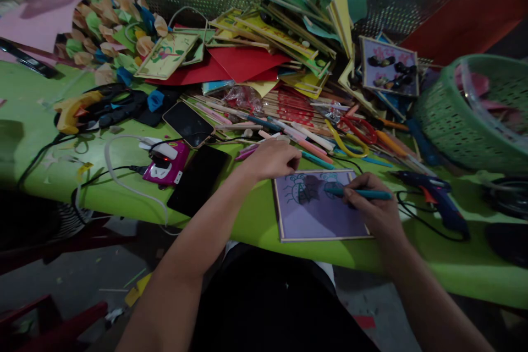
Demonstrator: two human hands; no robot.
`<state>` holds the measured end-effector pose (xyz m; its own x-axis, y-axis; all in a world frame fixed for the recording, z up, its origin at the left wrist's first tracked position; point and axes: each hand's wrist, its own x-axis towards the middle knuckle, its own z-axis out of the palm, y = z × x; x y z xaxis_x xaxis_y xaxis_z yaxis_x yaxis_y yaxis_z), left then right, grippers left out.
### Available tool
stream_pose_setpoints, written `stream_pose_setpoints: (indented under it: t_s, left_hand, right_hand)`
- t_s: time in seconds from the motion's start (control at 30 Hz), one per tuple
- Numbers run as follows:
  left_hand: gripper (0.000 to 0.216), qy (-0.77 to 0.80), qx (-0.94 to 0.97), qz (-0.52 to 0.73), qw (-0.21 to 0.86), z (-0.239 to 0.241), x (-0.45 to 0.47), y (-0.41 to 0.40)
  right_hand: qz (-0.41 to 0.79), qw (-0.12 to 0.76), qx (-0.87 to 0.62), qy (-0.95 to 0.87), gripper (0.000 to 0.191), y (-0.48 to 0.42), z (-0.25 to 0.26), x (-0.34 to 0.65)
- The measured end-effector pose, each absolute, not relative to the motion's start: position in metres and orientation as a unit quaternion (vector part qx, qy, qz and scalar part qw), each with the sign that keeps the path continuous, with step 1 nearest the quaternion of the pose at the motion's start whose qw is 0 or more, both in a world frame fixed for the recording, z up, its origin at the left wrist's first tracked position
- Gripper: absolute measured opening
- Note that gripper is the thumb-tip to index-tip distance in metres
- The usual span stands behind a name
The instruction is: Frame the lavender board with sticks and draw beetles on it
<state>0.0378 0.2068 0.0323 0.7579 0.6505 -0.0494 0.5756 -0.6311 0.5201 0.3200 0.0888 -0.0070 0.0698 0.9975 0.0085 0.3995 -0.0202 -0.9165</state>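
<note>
A teal marker (367,193) is gripped in my right hand (377,212), its tip over the purple card (317,221). Thin wooden sticks frame the card, which lies near the table's front edge. Two round, insect-like figures (297,190) are drawn in teal along its upper part, the right one partly behind the marker. My left hand (274,158) is curled closed just beyond the card's upper left corner, beside the loose markers (313,146). Whatever its fingers hold, if anything, is hidden.
A glue gun (439,203) with a black cord lies right of the card. Scissors (350,140), framed cards (280,38) and sticks crowd the back. A green basket (474,115) stands right; two phones (200,179) and a pink power socket (167,168) with cables sit left.
</note>
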Motion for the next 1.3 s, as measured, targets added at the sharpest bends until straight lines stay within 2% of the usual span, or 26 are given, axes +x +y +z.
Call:
stream_pose_setpoints:
  t_s: [0.47, 0.8, 1.3]
  left_hand:
    - [0.011, 0.34, 0.903, 0.063, 0.257, 0.0325, 0.0379, 0.2065]
    - [0.012, 0.345, 0.899, 0.057, 0.265, 0.0341, 0.0376, 0.2069]
    - [0.012, 0.342, 0.901, 0.063, 0.26, 0.0326, 0.0376, 0.2071]
  right_hand:
    - [0.406, 0.396, -0.601, -0.564, 0.03, 0.0873, -0.0048, 0.3172]
    - [0.389, 0.449, -0.608, -0.527, 0.031, 0.0833, 0.0012, 0.317]
    - [0.382, 0.415, -0.614, -0.552, 0.028, 0.0825, -0.002, 0.3197]
